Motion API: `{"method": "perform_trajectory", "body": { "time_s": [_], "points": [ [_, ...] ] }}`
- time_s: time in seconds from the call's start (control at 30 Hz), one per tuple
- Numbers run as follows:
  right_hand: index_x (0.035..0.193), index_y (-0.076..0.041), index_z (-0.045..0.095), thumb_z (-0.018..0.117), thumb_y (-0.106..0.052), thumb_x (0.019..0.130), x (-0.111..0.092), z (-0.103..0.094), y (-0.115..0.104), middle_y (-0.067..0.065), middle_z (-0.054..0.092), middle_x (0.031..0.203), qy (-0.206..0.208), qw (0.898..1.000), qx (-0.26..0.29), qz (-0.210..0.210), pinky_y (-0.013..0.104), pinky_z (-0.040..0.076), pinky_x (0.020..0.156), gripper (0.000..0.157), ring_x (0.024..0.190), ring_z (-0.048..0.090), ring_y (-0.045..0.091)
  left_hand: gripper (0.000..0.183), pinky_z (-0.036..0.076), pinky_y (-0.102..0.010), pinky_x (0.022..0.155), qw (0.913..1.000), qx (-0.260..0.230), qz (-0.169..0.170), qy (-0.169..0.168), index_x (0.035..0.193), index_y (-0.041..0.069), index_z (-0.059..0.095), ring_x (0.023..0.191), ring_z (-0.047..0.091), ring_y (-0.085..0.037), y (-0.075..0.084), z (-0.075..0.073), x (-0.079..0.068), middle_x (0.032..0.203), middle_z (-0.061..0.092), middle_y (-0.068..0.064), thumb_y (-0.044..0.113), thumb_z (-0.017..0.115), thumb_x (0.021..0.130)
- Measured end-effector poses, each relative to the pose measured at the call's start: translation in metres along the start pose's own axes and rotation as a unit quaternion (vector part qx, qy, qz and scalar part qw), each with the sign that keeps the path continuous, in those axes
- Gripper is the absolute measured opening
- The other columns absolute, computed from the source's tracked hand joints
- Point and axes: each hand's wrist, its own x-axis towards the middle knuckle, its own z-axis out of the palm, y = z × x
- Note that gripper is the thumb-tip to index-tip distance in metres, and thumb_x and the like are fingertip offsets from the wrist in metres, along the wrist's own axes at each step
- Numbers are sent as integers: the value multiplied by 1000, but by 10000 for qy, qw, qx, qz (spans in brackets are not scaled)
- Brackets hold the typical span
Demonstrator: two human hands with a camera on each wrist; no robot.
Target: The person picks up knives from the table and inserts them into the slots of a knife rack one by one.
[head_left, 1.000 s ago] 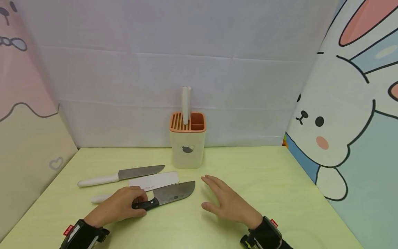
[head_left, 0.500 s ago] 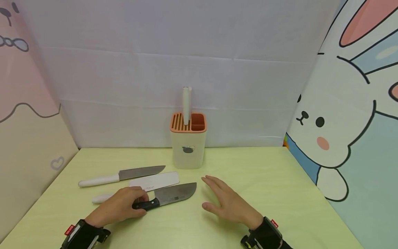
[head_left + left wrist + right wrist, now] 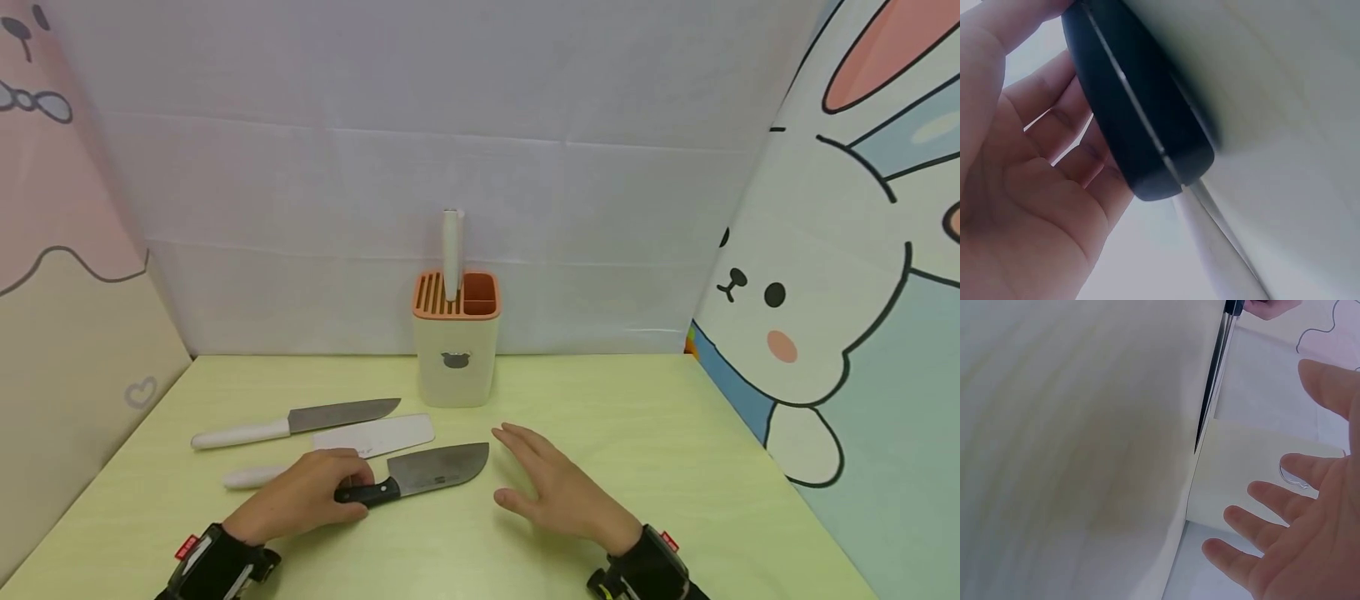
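Note:
My left hand (image 3: pixel 311 493) pinches the black handle of a broad kitchen knife (image 3: pixel 442 468) between thumb and fingers, low over the table. The knife's blade points right, and in the left wrist view its handle (image 3: pixel 1138 112) fills the middle. To the right of the blade tip, my right hand (image 3: pixel 562 492) is held with fingers spread, holding nothing. Behind the black-handled knife lie a white cleaver (image 3: pixel 382 435), its handle partly hidden by my left hand, and a white-handled knife (image 3: pixel 341 416) with a grey blade.
At the back of the table (image 3: pixel 600 417) stands a white knife holder (image 3: pixel 455 367) with an orange slotted top. A white handle (image 3: pixel 452 254) sticks up from one of its slots. A white cloth hangs behind, and printed cartoon panels stand at both sides.
My left hand has slid slightly to the right with the black-handled knife, bringing its tip closer to my right hand. The other knives and the holder stay put.

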Motion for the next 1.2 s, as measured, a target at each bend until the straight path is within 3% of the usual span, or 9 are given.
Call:
{"method": "perform_trajectory", "body": {
  "time_s": [0.33,0.73,0.93,1.2],
  "points": [
    [150,-18,27,59,-47,93,-5,-5,1,4,28,151,34,10000,-44,-69,44,37,104,72,136,27,17,22,45,-25,67,9998,-13,70,-187,96,33,62,75,48,-4,11,5,18,90,54,18,35,78,80],
    [150,-27,27,59,-49,93,-7,-8,4,0,29,150,-27,10000,-23,-10,43,39,102,69,135,27,15,22,46,-26,69,9992,-70,246,-319,96,29,64,76,49,-6,25,16,42,91,55,15,33,78,80],
    [149,-22,30,65,-43,90,-8,-10,8,4,33,148,46,9998,-202,-21,43,40,101,72,134,28,16,21,46,-27,70,9990,-11,225,-385,95,29,64,76,49,-5,36,23,56,89,54,15,34,78,80],
    [149,-23,30,66,-44,89,-8,-14,12,4,33,147,38,9994,-346,49,45,39,102,73,134,28,18,20,45,-25,68,9986,-35,377,-373,94,28,64,74,49,-4,46,33,74,87,53,16,32,78,79]
  ]
}}
